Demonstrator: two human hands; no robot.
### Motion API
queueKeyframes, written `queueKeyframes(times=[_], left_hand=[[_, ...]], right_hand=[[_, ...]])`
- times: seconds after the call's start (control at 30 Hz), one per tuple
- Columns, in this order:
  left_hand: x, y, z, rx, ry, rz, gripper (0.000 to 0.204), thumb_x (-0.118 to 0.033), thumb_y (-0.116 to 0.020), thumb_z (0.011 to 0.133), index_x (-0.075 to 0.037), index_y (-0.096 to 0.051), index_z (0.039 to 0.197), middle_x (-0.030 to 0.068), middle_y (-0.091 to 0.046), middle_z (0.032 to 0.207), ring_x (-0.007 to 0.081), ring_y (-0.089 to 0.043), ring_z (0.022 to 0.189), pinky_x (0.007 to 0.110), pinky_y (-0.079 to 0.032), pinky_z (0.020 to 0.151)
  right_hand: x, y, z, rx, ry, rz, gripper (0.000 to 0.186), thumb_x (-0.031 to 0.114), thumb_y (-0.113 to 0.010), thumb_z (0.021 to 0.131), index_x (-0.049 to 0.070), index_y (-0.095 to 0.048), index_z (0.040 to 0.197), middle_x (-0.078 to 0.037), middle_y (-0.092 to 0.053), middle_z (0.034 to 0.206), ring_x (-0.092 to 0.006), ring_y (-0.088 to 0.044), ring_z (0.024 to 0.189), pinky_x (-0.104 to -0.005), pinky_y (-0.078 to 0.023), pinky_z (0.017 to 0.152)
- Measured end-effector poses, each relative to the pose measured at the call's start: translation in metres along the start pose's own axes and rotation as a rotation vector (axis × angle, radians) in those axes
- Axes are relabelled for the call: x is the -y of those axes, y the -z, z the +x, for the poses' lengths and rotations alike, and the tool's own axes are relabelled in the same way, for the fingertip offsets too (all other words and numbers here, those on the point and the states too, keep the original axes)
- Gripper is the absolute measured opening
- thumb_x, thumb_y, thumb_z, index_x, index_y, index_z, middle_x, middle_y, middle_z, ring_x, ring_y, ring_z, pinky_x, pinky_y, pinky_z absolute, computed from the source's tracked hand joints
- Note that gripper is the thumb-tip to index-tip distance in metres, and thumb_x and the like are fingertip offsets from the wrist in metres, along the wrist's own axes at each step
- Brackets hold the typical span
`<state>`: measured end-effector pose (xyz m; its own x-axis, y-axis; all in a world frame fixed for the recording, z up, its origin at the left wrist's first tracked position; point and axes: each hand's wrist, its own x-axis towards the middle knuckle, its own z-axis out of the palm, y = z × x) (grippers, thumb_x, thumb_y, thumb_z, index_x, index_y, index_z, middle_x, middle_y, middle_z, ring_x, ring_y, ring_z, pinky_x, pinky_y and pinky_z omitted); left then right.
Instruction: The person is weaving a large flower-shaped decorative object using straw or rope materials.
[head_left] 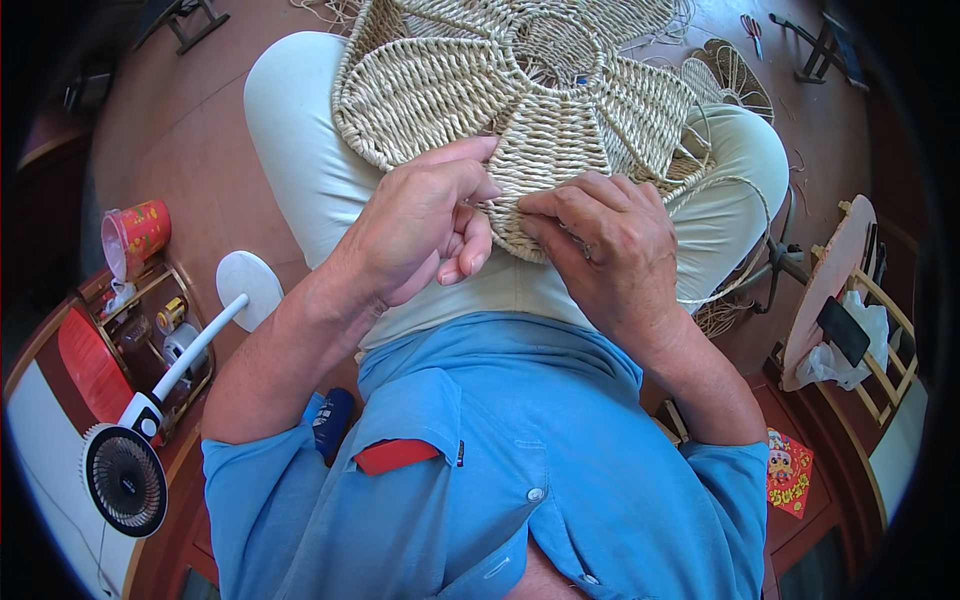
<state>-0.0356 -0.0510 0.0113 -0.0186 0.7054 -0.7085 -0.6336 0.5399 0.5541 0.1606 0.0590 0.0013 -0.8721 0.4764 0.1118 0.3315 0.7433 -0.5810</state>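
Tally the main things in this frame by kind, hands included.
Hands: 2, left hand and right hand, both on the woven mat
Woven mat: 1
Fan: 1
Red cup: 1
Scissors: 1
Total: 6

Red cup pkg (pixel 135 235) far left; red packet (pixel 790 470) lower right, maybe.
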Motion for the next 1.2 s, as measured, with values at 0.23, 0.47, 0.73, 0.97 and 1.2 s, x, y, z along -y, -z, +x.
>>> queueKeyframes(times=[0.23,0.47,0.73,0.97,1.2], left_hand=[[0.002,0.007,0.003,0.030,0.010,-0.008,0.078,-0.012,-0.054,0.100,0.010,-0.024,0.169,0.0081,-0.058,0.093,0.0135,-0.055,0.057,0.027,-0.037,0.043],[0.004,0.011,0.004,0.053,0.019,0.006,0.078,-0.010,-0.053,0.103,0.011,-0.019,0.170,0.0088,-0.058,0.093,0.0149,-0.060,0.061,0.028,-0.044,0.046],[-0.005,-0.002,-0.013,-0.024,-0.080,0.314,0.062,-0.007,-0.045,0.105,0.009,-0.034,0.164,0.0191,-0.062,0.129,0.0130,-0.066,0.064,0.024,-0.054,0.049],[0.016,-0.010,-0.018,-0.260,-0.647,0.907,0.031,0.001,-0.064,0.101,-0.001,-0.071,0.131,0.0058,-0.068,0.116,0.0097,-0.059,0.082,0.027,-0.051,0.075],[0.008,0.000,-0.010,0.099,-0.324,0.604,0.015,-0.016,-0.065,0.109,-0.001,-0.069,0.109,0.0043,-0.069,0.097,0.0121,-0.065,0.088,0.032,-0.053,0.076]], right_hand=[[0.004,0.008,0.015,0.186,-0.144,0.091,0.009,0.014,-0.078,0.090,0.008,-0.074,0.096,-0.008,-0.072,0.095,-0.0285,-0.071,0.094,-0.0441,-0.051,0.083],[0.005,0.013,0.029,0.300,-0.295,0.240,0.010,0.011,-0.075,0.087,0.002,-0.072,0.090,-0.014,-0.071,0.087,-0.0359,-0.072,0.086,-0.0494,-0.057,0.078],[-0.001,0.009,0.027,0.289,-0.314,0.275,0.010,0.012,-0.075,0.088,0.003,-0.073,0.092,-0.016,-0.071,0.088,-0.0367,-0.071,0.086,-0.0497,-0.056,0.079],[-0.011,0.021,0.028,0.366,-0.541,0.837,0.015,0.015,-0.080,0.097,0.001,-0.073,0.100,0.000,-0.066,0.083,-0.0111,-0.063,0.080,-0.0335,-0.051,0.071],[0.017,0.082,0.050,-0.046,-0.337,1.127,0.026,0.019,-0.073,0.106,0.001,-0.071,0.125,0.000,-0.067,0.108,-0.0062,-0.062,0.096,-0.0211,-0.048,0.088]])
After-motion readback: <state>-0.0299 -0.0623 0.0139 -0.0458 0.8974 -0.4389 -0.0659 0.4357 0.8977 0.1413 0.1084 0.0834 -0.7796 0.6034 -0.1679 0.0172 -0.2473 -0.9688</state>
